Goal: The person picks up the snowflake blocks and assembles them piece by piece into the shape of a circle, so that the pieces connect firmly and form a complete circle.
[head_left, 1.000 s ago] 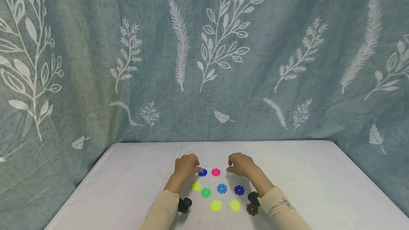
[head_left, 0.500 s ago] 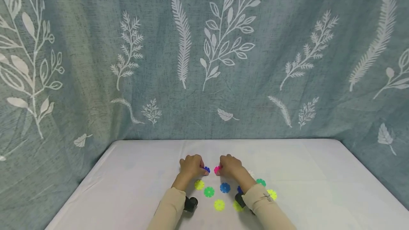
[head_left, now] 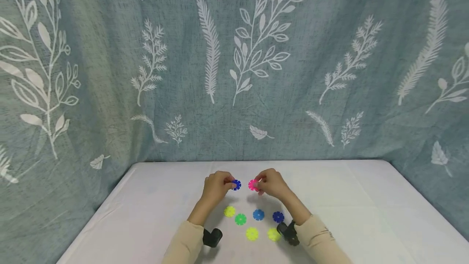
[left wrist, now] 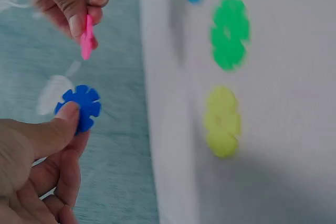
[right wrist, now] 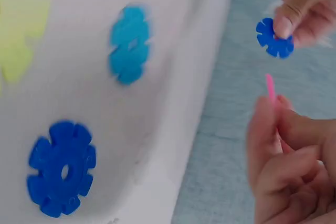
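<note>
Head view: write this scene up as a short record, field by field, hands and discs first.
Left grip: pinches a dark blue disc
Right grip: pinches a pink disc
Held pair: raised off the white table, near each other, not touching
Plainly visible on the table: three yellow discs, one green disc, one light blue disc, a second dark blue disc
Disc shape: round, notched edges
Backdrop: blue-green cloth with white leaf prints
Sleeves: beige
</note>
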`<move>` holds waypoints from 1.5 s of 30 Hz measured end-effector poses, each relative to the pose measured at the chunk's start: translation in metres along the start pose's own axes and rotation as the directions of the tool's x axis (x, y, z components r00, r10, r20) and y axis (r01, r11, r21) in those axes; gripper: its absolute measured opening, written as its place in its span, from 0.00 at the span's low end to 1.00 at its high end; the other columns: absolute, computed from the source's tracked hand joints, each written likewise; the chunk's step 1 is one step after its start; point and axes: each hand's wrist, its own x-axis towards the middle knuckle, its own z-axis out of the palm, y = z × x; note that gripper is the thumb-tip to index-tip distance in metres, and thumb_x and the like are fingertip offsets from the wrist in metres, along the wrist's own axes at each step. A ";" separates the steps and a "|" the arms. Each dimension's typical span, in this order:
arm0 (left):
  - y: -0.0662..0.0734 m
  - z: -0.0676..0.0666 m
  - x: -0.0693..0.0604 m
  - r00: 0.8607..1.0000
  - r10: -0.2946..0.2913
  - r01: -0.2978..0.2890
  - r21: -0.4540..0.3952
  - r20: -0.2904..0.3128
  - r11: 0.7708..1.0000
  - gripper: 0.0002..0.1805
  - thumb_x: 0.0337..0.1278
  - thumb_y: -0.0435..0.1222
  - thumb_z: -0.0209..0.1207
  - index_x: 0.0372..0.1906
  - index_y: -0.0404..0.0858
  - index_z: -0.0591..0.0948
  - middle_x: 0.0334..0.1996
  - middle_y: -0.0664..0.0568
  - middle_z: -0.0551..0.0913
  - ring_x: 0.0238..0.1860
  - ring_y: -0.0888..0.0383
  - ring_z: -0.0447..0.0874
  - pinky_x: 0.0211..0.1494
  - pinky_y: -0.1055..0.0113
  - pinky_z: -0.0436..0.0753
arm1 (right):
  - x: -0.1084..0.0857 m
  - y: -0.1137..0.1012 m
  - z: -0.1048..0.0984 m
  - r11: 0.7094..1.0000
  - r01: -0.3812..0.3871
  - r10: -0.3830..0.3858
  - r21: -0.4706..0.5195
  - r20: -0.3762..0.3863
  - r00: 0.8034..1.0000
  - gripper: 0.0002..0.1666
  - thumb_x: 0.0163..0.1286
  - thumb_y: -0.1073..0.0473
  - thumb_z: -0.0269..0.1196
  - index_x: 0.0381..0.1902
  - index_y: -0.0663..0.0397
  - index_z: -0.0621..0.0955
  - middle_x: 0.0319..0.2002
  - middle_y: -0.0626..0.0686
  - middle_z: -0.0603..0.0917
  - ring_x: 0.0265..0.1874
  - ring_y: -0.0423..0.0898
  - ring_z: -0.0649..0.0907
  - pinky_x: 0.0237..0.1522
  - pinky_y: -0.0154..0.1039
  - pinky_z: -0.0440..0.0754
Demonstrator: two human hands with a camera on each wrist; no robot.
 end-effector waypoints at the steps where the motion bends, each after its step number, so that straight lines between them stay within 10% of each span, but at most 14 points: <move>1: 0.002 -0.003 -0.002 1.000 0.000 -0.001 -0.050 -0.009 0.999 0.02 0.45 0.33 0.65 0.26 0.37 0.84 0.22 0.52 0.84 0.24 0.61 0.77 0.31 0.67 0.71 | -0.002 0.000 -0.002 0.996 -0.031 0.031 0.085 -0.002 1.000 0.09 0.59 0.69 0.58 0.37 0.68 0.81 0.20 0.52 0.83 0.16 0.40 0.80 0.19 0.31 0.70; 5: 0.013 -0.013 -0.010 0.999 -0.027 0.018 -0.225 -0.037 0.974 0.03 0.45 0.32 0.65 0.27 0.35 0.84 0.23 0.49 0.85 0.23 0.63 0.77 0.27 0.72 0.74 | -0.011 -0.005 -0.012 0.946 -0.116 0.122 0.303 -0.001 0.993 0.13 0.63 0.66 0.58 0.42 0.71 0.79 0.22 0.52 0.84 0.17 0.37 0.80 0.21 0.30 0.71; 11: 0.023 -0.015 -0.016 0.994 -0.049 0.020 -0.291 -0.093 0.957 0.04 0.44 0.33 0.67 0.26 0.36 0.85 0.24 0.49 0.86 0.24 0.62 0.80 0.27 0.73 0.75 | -0.023 -0.019 -0.016 0.923 -0.097 0.100 0.374 0.011 0.995 0.14 0.64 0.65 0.57 0.44 0.72 0.79 0.21 0.49 0.83 0.18 0.36 0.79 0.22 0.29 0.71; 23: 0.034 -0.014 -0.022 0.964 0.160 -0.169 -0.023 -0.212 0.985 0.03 0.37 0.35 0.70 0.23 0.41 0.86 0.20 0.56 0.85 0.21 0.64 0.74 0.30 0.74 0.68 | -0.025 -0.023 -0.015 0.940 -0.056 0.042 0.337 0.047 0.998 0.13 0.63 0.65 0.58 0.41 0.71 0.79 0.21 0.49 0.81 0.17 0.36 0.79 0.24 0.29 0.74; 28: 0.038 -0.013 -0.027 0.921 0.267 -0.240 0.126 -0.285 0.963 0.05 0.33 0.35 0.71 0.21 0.42 0.85 0.19 0.57 0.84 0.23 0.62 0.71 0.34 0.68 0.64 | -0.025 -0.028 -0.012 0.934 -0.059 0.045 0.352 0.047 0.998 0.11 0.63 0.68 0.58 0.39 0.73 0.79 0.22 0.52 0.82 0.17 0.36 0.79 0.29 0.36 0.82; 36: 0.037 -0.005 -0.037 0.811 0.437 -0.342 0.290 -0.389 0.894 0.08 0.30 0.33 0.71 0.19 0.41 0.82 0.17 0.56 0.81 0.21 0.60 0.71 0.34 0.66 0.66 | -0.027 -0.034 -0.003 0.926 -0.048 0.027 0.374 0.060 0.998 0.08 0.62 0.71 0.57 0.35 0.76 0.78 0.18 0.50 0.78 0.14 0.36 0.76 0.23 0.30 0.79; 39: 0.036 -0.002 -0.041 0.822 0.427 -0.334 0.290 -0.376 0.897 0.07 0.33 0.33 0.71 0.20 0.42 0.82 0.17 0.57 0.82 0.22 0.61 0.71 0.33 0.67 0.65 | -0.025 -0.031 -0.002 0.947 -0.003 -0.023 0.321 0.076 0.997 0.09 0.63 0.70 0.56 0.36 0.75 0.78 0.20 0.53 0.79 0.15 0.37 0.76 0.23 0.29 0.78; 45: 0.026 -0.003 -0.050 0.903 0.316 -0.218 0.322 -0.292 0.921 0.10 0.33 0.38 0.73 0.22 0.43 0.81 0.19 0.58 0.83 0.23 0.61 0.69 0.32 0.68 0.63 | -0.020 -0.029 0.004 0.973 0.081 -0.103 0.214 0.097 0.990 0.08 0.61 0.65 0.61 0.33 0.68 0.82 0.20 0.53 0.81 0.16 0.41 0.79 0.22 0.30 0.77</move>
